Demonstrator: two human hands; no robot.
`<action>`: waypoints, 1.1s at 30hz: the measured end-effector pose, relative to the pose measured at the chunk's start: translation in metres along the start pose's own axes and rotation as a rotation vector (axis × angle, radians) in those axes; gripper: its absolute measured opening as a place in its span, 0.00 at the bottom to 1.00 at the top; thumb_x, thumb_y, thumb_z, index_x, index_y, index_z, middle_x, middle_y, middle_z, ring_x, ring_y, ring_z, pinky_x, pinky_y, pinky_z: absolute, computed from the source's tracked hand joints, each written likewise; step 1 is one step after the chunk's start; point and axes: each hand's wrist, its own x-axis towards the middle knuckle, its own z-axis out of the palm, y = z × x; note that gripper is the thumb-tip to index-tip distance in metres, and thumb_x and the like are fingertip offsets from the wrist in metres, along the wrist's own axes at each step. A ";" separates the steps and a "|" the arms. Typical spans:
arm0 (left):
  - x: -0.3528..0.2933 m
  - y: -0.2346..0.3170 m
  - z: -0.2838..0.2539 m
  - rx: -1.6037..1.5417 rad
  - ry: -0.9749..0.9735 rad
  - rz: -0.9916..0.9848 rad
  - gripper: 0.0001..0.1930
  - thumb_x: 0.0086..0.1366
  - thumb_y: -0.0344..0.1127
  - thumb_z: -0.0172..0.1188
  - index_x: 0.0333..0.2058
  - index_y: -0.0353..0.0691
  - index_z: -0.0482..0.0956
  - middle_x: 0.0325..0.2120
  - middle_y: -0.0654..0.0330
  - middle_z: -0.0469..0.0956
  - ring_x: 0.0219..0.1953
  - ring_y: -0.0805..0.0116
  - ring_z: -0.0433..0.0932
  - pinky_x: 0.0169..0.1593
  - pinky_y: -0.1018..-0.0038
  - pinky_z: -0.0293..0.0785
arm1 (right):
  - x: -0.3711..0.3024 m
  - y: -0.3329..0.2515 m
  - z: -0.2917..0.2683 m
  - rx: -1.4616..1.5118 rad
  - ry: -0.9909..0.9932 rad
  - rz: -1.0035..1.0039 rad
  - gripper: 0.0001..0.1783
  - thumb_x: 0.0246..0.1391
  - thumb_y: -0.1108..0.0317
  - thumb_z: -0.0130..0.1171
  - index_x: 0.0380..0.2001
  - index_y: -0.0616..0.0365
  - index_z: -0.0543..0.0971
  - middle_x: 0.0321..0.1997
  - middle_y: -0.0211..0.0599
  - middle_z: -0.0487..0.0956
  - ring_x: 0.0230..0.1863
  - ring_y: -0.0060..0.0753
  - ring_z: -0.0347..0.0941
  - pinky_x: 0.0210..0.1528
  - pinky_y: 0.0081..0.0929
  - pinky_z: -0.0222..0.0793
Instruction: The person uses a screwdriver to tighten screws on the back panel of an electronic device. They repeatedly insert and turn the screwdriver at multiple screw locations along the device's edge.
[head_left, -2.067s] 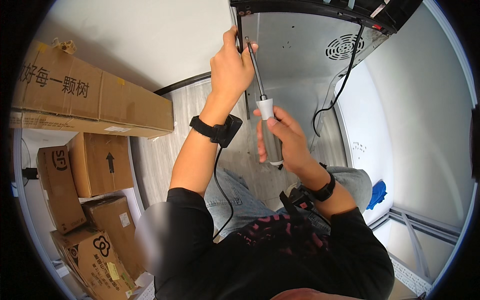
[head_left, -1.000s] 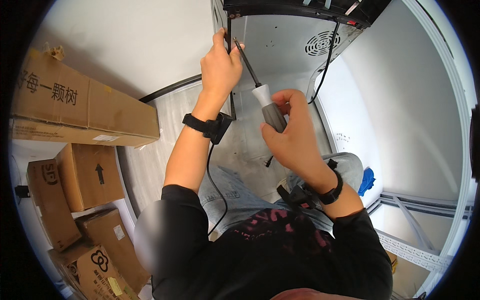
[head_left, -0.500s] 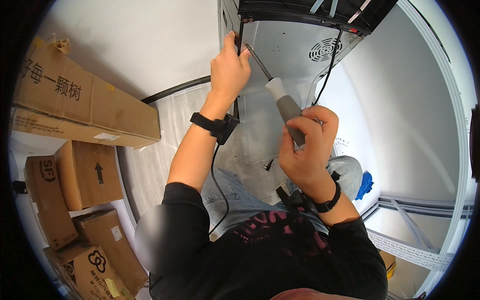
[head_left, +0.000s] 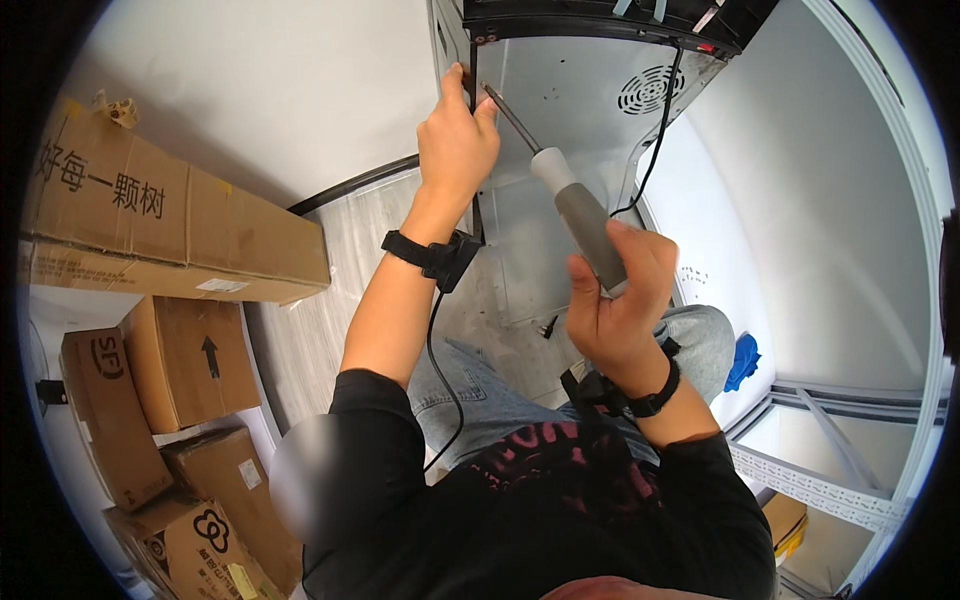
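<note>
Head view: one screwdriver, grey handle with pale collar, gripped near the handle's end by the right hand; its shaft is slanted up and to the left. Left hand: index finger and thumb are placed on either side of a dark upright on a grey metal housing; whether this grip is closed cannot be told. Progress: the tip is brought beside the left thumb; whether any screw is seated or left undriven cannot be made out.
</note>
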 end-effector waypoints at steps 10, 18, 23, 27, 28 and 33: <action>0.000 -0.005 0.003 -0.004 0.026 0.026 0.20 0.62 0.34 0.55 0.50 0.30 0.64 0.32 0.46 0.80 0.35 0.52 0.81 0.33 0.67 0.77 | -0.016 -0.002 0.004 0.060 -0.042 0.101 0.27 0.46 0.70 0.64 0.49 0.65 0.66 0.36 0.46 0.70 0.36 0.46 0.68 0.37 0.31 0.68; 0.001 -0.003 0.004 0.027 0.037 0.043 0.20 0.62 0.35 0.55 0.49 0.30 0.64 0.31 0.47 0.80 0.32 0.53 0.82 0.32 0.67 0.77 | -0.026 0.002 0.027 0.225 0.215 0.149 0.26 0.44 0.66 0.67 0.43 0.63 0.66 0.40 0.48 0.69 0.37 0.42 0.69 0.39 0.31 0.67; 0.001 -0.008 0.003 0.018 0.063 0.052 0.20 0.62 0.35 0.55 0.49 0.30 0.64 0.31 0.46 0.80 0.31 0.52 0.82 0.32 0.67 0.77 | -0.016 -0.005 0.010 0.067 0.018 0.132 0.25 0.45 0.68 0.67 0.43 0.64 0.65 0.41 0.50 0.68 0.35 0.42 0.70 0.37 0.29 0.68; 0.001 -0.004 0.007 0.003 0.046 0.041 0.20 0.62 0.35 0.55 0.49 0.31 0.64 0.31 0.47 0.80 0.32 0.52 0.82 0.33 0.67 0.77 | -0.018 -0.004 0.031 0.253 0.308 0.124 0.24 0.43 0.64 0.69 0.39 0.63 0.69 0.37 0.48 0.70 0.31 0.42 0.71 0.31 0.29 0.70; 0.000 -0.005 0.005 0.007 0.050 0.043 0.20 0.62 0.35 0.55 0.49 0.30 0.64 0.31 0.47 0.80 0.32 0.52 0.82 0.33 0.67 0.77 | -0.020 -0.004 0.034 0.288 0.309 0.133 0.25 0.43 0.63 0.69 0.39 0.63 0.69 0.37 0.48 0.70 0.30 0.42 0.71 0.30 0.29 0.70; 0.000 -0.006 0.005 0.007 0.061 0.050 0.20 0.62 0.34 0.56 0.49 0.30 0.64 0.32 0.46 0.80 0.33 0.52 0.82 0.33 0.67 0.77 | -0.027 0.003 0.009 0.170 -0.009 0.275 0.28 0.43 0.63 0.69 0.42 0.65 0.67 0.39 0.49 0.69 0.32 0.41 0.71 0.31 0.30 0.70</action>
